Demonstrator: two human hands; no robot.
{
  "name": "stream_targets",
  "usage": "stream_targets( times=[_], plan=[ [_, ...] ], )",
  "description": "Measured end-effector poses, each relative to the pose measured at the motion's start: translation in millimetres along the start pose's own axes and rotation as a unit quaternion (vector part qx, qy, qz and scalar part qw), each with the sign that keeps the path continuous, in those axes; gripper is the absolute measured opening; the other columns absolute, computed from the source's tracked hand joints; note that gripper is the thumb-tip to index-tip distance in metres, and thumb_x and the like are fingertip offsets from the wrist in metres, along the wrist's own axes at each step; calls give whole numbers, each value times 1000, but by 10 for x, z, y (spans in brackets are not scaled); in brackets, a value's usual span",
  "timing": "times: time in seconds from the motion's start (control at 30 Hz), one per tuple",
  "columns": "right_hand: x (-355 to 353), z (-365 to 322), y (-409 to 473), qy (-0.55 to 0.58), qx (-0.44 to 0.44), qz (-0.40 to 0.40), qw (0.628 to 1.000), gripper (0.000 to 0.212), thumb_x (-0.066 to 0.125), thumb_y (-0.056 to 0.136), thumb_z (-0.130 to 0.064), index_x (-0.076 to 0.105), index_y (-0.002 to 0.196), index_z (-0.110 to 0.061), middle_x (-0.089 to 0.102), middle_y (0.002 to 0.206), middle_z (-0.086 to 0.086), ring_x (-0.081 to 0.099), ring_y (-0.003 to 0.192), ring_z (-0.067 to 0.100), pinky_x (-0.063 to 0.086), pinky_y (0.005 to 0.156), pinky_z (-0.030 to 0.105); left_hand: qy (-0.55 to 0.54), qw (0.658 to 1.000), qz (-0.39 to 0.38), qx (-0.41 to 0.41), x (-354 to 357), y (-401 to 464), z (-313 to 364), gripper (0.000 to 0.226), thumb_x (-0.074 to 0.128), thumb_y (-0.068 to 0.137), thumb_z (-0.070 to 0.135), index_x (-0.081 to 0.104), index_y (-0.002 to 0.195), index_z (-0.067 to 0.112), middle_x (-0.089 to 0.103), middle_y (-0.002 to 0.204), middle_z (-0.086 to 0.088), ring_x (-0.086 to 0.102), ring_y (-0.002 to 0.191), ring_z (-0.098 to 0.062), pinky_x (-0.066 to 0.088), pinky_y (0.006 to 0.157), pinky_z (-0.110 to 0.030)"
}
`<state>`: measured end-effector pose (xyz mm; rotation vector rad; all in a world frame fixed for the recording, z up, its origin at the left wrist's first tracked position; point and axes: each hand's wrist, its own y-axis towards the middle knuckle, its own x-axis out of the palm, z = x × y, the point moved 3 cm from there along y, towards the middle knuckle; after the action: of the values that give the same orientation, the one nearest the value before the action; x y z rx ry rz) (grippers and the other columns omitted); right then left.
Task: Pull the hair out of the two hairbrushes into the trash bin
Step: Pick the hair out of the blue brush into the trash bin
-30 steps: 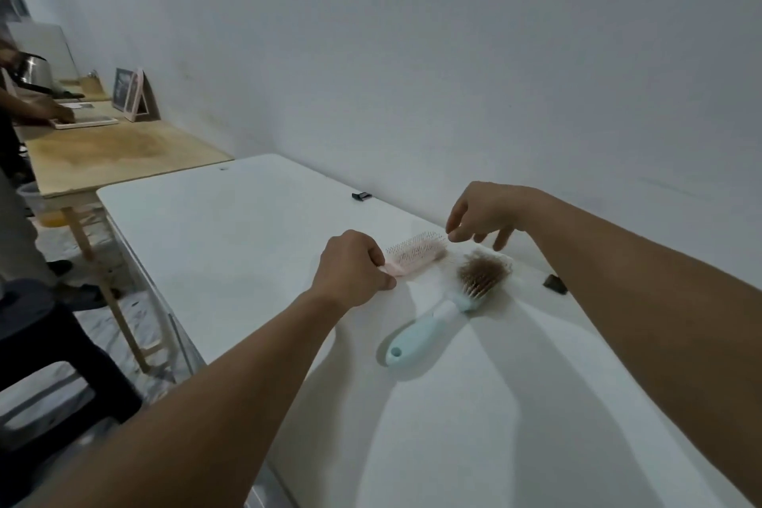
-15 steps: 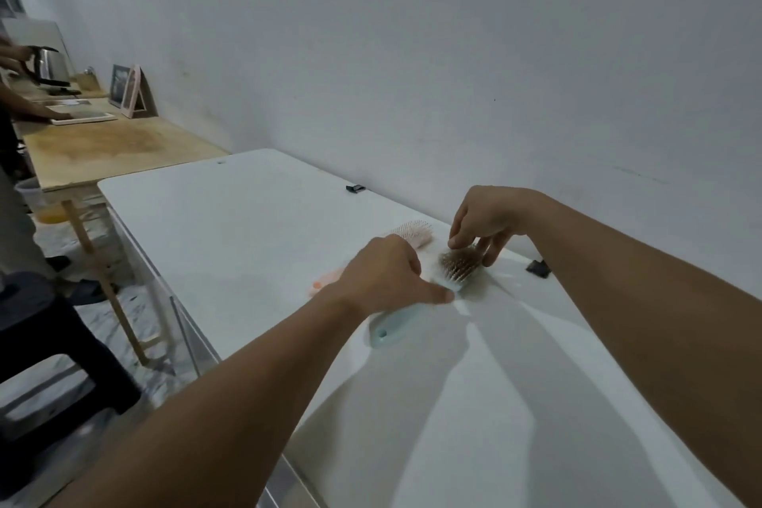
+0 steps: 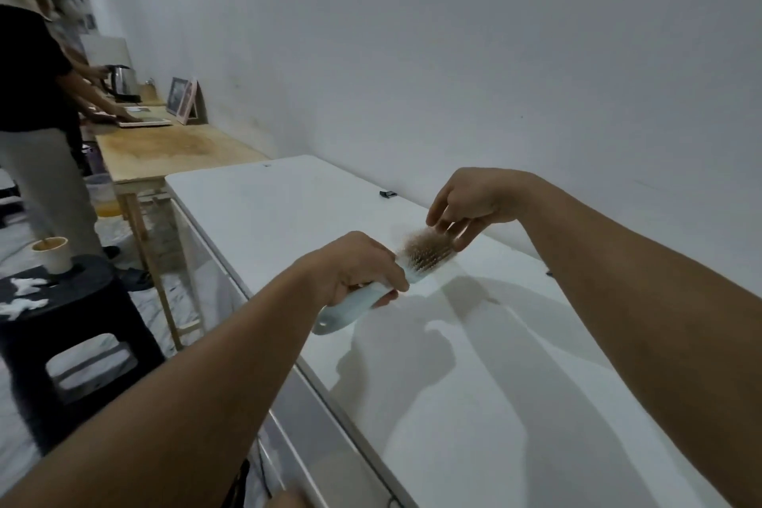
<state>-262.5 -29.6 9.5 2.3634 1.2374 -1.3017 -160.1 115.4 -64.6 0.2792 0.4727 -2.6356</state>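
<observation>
My left hand [image 3: 354, 266] grips the handle of the light blue hairbrush [image 3: 350, 307] and holds it a little above the white table [image 3: 288, 210]. A clump of brown hair [image 3: 424, 245] fills the bristles of its head. My right hand [image 3: 470, 202] hangs over the far end of the head, its blurred fingertips touching the hair. Neither the pink hairbrush nor a trash bin shows in this view.
A small black object [image 3: 386, 193] lies near the wall on the table. Left of the table stands a black stool [image 3: 62, 322] with a paper cup [image 3: 51, 254]. Farther left, people [image 3: 33, 95] work at a wooden table [image 3: 173, 144] holding a kettle [image 3: 121, 80].
My left hand let go of the pink brush, took the blue brush by its handle and lifted it off the table. My right hand moved from the pink brush to the hair on the blue one.
</observation>
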Motion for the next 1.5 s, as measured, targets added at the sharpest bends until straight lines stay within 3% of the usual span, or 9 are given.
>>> stream_targets(
  times=[0.23,0.37,0.53,0.67,0.93,1.07,1.27,1.4,1.5],
  plan=[
    [392,-757,-108,-12,-100,-9,995,35,40,87,13,69,95,-4,68,97,17,71,86,28,61,66,30,2,998,61,-18,-516,-477,-155,51,64,81,57,73,97,10,79,85,-12,59,59,-21,45,55,-27],
    [711,-1156,-167,-33,-148,-22,988,37,39,87,13,70,97,-4,67,101,17,69,88,26,62,74,36,23,987,160,-14,-810,-746,-325,43,65,86,44,70,92,2,76,64,-9,55,43,-17,44,50,-24],
    [1207,-1591,-256,-40,-194,-55,979,37,38,86,14,69,102,1,65,98,17,67,86,23,62,75,41,-14,971,239,-31,-1177,-1090,-662,44,63,84,46,69,85,2,74,66,-12,54,46,-19,41,46,-22],
    [1610,-1862,-314,-51,-226,-79,969,33,44,84,16,70,98,0,66,91,13,68,88,26,62,73,41,-37,955,294,-18,-1393,-1380,-950,45,69,82,52,64,76,7,69,64,-9,60,62,-22,50,63,-32],
    [2423,-2244,-272,-94,-293,-92,947,34,59,78,15,73,100,-6,60,97,6,67,89,27,61,78,40,-30,925,372,-71,-1869,-1641,-1548,44,75,73,39,72,84,-3,69,63,-13,57,44,-20,43,45,-24],
    [2882,-2308,-175,-129,-335,-89,929,35,59,79,8,73,105,-12,57,83,-5,58,78,15,52,59,21,-64,913,396,-71,-2073,-1607,-1961,47,79,71,38,74,89,-5,74,74,-19,61,45,-19,46,51,-28],
    [3624,-2215,321,-108,-351,-77,927,13,75,77,-7,79,87,-14,75,95,4,66,89,15,53,83,25,-115,915,373,-102,-2286,-1449,-2627,73,78,65,53,68,117,3,68,81,-17,57,43,-16,39,35,-18],
    [4066,-2080,587,-30,-324,-72,943,10,76,75,-2,78,84,-5,75,84,11,70,77,20,58,80,30,-102,900,394,-153,-2399,-1347,-3093,67,80,59,62,74,93,5,73,69,-10,66,50,-21,54,44,-27],
    [4418,-1903,841,87,-242,-83,963,14,71,79,3,72,69,-6,69,72,13,69,65,27,61,71,37,-69,893,405,-185,-2478,-1239,-3500,47,79,72,51,67,68,6,61,45,-2,59,37,-14,48,40,-24]
  ],
)
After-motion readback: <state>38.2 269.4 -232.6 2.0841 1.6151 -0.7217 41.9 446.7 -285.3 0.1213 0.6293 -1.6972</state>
